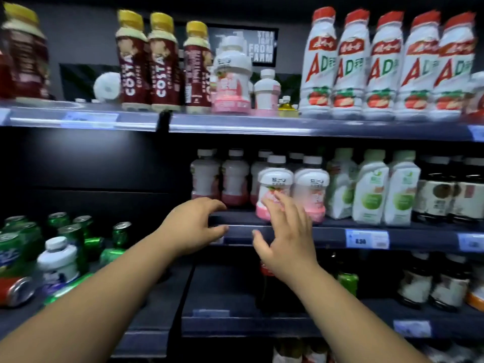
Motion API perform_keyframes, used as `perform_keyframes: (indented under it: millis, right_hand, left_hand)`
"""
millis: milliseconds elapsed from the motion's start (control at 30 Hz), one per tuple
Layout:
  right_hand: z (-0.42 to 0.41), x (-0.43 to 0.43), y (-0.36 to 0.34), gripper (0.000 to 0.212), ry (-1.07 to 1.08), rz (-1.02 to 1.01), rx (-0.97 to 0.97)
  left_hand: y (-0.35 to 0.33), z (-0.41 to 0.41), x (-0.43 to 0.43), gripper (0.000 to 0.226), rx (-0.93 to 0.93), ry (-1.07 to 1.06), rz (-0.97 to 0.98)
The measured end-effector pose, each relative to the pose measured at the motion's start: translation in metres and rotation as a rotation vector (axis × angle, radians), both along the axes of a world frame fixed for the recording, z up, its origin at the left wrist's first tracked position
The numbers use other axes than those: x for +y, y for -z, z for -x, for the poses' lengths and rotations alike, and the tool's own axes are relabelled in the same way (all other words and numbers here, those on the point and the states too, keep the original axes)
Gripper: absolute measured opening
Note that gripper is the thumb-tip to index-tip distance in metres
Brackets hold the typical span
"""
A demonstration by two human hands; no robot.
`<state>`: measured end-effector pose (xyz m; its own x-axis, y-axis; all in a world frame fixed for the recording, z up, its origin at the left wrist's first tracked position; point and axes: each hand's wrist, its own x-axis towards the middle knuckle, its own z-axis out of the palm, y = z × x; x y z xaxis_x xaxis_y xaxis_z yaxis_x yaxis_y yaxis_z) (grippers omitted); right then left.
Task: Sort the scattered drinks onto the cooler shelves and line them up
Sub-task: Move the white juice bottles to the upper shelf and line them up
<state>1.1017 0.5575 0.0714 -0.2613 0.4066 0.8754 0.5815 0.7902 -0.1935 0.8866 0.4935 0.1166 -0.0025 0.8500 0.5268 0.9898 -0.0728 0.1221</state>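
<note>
Pink bottle stands upright at the shelf front, just beyond your right hand, the nearer one, spread and empty; your left hand, loosely curved, empty, hovers at its left.

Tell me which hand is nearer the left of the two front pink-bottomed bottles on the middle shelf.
Right. The right hand is just in front of the bottle, fingers overlapping its lower part; touch unclear. The left hand sits apart, to its left, at the shelf edge.
</note>
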Motion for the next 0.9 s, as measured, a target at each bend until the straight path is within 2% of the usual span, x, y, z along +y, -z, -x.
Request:
perform_keyframes:
  millis: [133,267,400,533,633,767,900]
  right_hand:
    - [0.071,-0.050,0.014,0.057,-0.204,0.124,-0.199]
    - [0.151,-0.106,0.033,0.057,-0.289,0.310,-0.476]
    - [0.235,-0.163,0.059,0.055,-0.367,0.388,-0.615]
    - [0.319,-0.235,0.077,0.057,-0.444,0.498,-0.710]
    - [0.364,-0.274,0.085,0.054,-0.480,0.524,-0.711]
    - [0.409,-0.308,0.084,0.056,-0.506,0.595,-0.730]
    - [0.449,-0.321,0.075,0.055,-0.513,0.603,-0.737]
  left_hand:
    - [0.021,0.055,-0.062,0.050,0.036,-0.062,0.044]
    - [0.046,0.120,-0.142,0.047,0.027,-0.214,0.134]
    - [0.078,0.191,-0.235,0.051,0.012,-0.391,0.294]
    - [0.106,0.263,-0.337,0.043,-0.048,-0.529,0.383]
    - [0.112,0.300,-0.389,0.036,-0.123,-0.611,0.396]
    - [0.105,0.339,-0.437,0.033,-0.207,-0.669,0.365]
    - [0.098,0.378,-0.456,0.019,-0.220,-0.707,0.340]
